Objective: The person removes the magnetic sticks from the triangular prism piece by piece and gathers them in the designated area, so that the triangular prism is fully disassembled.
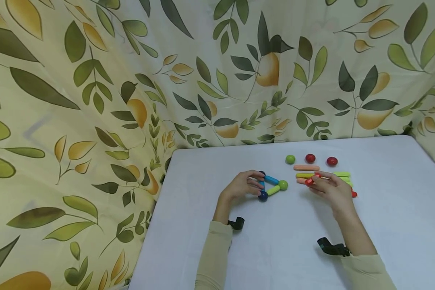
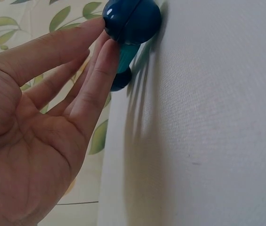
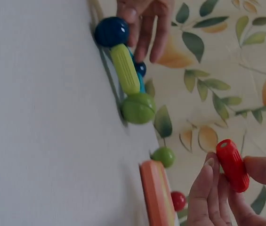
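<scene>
My right hand (image 1: 331, 191) pinches a short red ribbed rod (image 3: 233, 165) between thumb and fingers, raised over the other rods. One end of it shows a small pale dot. My left hand (image 1: 242, 186) is beside a triangle of balls and rods, its thumb tip against the near dark blue ball (image 2: 133, 21) and its other fingers extended along the left side. A lime green rod (image 3: 125, 69) runs from that ball to a green ball (image 1: 283, 185). From there a blue rod (image 1: 271, 179) leads to the far dark blue ball, partly hidden by the fingers.
Behind the rods stand a loose green ball (image 1: 290, 159) and two red balls (image 1: 310, 158). Orange rods (image 1: 306, 167), a yellow rod (image 1: 303, 175) and lime rods (image 1: 342, 174) lie near the right hand. A white cloth (image 1: 275, 249) covers the table, and a patterned curtain (image 1: 221, 80) hangs behind.
</scene>
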`<state>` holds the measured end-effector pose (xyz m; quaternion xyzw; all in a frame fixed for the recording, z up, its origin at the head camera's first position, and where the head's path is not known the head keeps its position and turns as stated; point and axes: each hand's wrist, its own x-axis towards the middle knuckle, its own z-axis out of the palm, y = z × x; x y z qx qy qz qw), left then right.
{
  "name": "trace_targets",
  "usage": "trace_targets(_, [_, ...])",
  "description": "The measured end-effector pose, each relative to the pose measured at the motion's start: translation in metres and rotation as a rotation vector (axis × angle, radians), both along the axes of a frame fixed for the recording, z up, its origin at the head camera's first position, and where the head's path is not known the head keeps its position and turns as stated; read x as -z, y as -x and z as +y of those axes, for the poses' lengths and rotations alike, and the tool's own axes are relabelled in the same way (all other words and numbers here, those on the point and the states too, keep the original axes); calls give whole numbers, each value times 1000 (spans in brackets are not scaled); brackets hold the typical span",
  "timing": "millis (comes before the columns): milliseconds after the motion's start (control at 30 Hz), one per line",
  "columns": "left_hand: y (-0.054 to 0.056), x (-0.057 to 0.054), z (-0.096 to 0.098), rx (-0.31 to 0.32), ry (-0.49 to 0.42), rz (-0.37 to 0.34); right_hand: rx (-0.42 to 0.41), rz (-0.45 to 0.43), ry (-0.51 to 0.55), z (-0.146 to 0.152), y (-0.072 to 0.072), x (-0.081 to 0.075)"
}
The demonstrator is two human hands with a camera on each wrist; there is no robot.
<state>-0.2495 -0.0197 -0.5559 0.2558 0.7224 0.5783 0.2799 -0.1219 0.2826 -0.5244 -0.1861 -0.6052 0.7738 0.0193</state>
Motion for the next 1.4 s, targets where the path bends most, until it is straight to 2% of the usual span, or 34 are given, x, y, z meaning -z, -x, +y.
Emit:
trace_targets(133, [0, -2, -1, -8, 7, 1, 80, 6, 36, 12, -6, 0])
trace_targets(267, [1, -3, -2, -4, 9, 10, 147, -42, 27, 21, -12, 2])
trace_targets(500, [4, -3, -2, 1, 12, 5, 196, -132, 7, 36, -21, 5])
trace_targets(767, [4, -4, -2, -4, 16, 0, 290, -239, -44, 51, -27, 6])
trace_targets(833, [3, -5, -1, -4, 16, -7, 310, -254, -25, 55, -29, 7])
trace_targets(1000, [2, -4, 0, -6, 23, -10, 347, -266, 31, 66, -37, 11])
trace_targets(1133, [1, -2, 1, -6, 25, -6, 370, -261, 38, 72, -43, 15])
trace_targets(1400, [-1, -1, 3, -4, 20, -17, 402, -327, -42, 79, -48, 24])
